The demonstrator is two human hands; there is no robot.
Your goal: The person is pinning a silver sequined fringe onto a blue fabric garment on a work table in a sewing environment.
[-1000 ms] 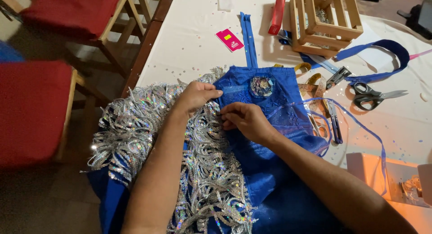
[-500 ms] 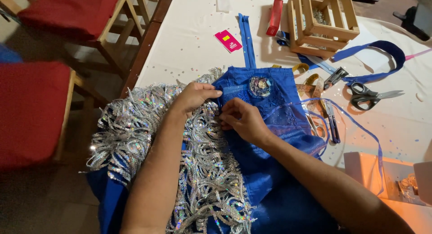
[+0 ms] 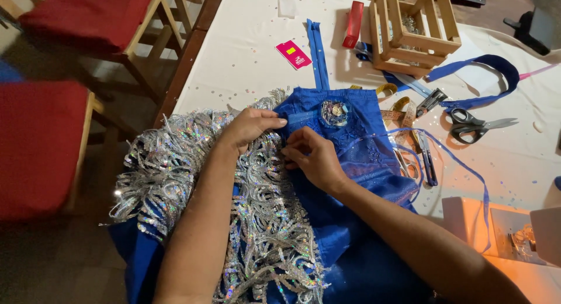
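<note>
Blue fabric (image 3: 350, 163) with a thick silver sequin fringe (image 3: 175, 181) lies on the near edge of the table (image 3: 245, 58) and hangs down over it toward the person. Left hand (image 3: 248, 127) rests on top of the fringe, palm down, with its fingers bent and pressing the fringe edge against the blue cloth. Right hand (image 3: 312, 158) is just beside it, touching the same seam; its fingertips are pinched narrow together on the cloth, but I cannot tell if a needle or pin is between them. Both hands meet at the line where silver meets blue.

Behind the hands a round sparkling ornament (image 3: 334, 112) sits on the blue fabric, and a blue zipper (image 3: 317, 52) runs away from it across the white table. To the right are black scissors (image 3: 476, 121), a blue strap (image 3: 497, 76) and a yellow measuring tape (image 3: 403, 108). A wooden crate (image 3: 412, 32) stands further back, with a red box (image 3: 353, 24) beside it and a pink tag (image 3: 294, 54) to the left. Red chairs (image 3: 41, 140) stand left of the table.
</note>
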